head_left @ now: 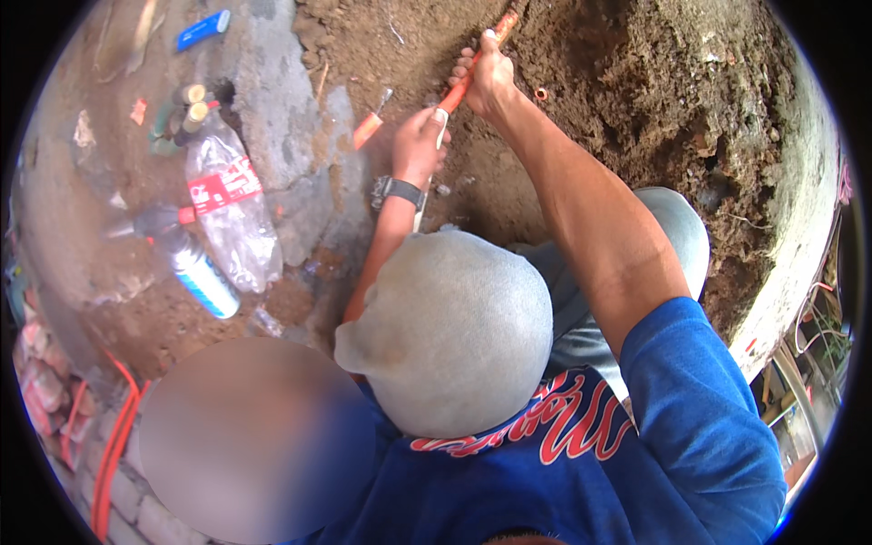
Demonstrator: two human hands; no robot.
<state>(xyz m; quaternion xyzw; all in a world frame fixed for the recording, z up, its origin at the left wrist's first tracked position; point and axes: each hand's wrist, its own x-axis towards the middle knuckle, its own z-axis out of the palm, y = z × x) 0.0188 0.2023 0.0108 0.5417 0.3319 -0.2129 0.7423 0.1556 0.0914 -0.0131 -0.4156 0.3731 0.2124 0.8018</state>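
My right hand (486,74) is closed round an orange tube (459,91) that runs up to the top edge across a dirt hollow. Just below, my left hand (418,145), with a dark watch on its wrist, is closed where the tube meets a thin white strip (417,218), which runs down behind my grey-clad knee (445,327). A short orange piece (366,130) with a metal end lies left of that hand.
A clear plastic bottle (232,232), a spray can (202,282) and a blue object (202,30) lie on the grey left surface (109,163). Red tubes (113,454) are at lower left. Crumbly soil (654,82) rises at right, beside a pale edge with wires.
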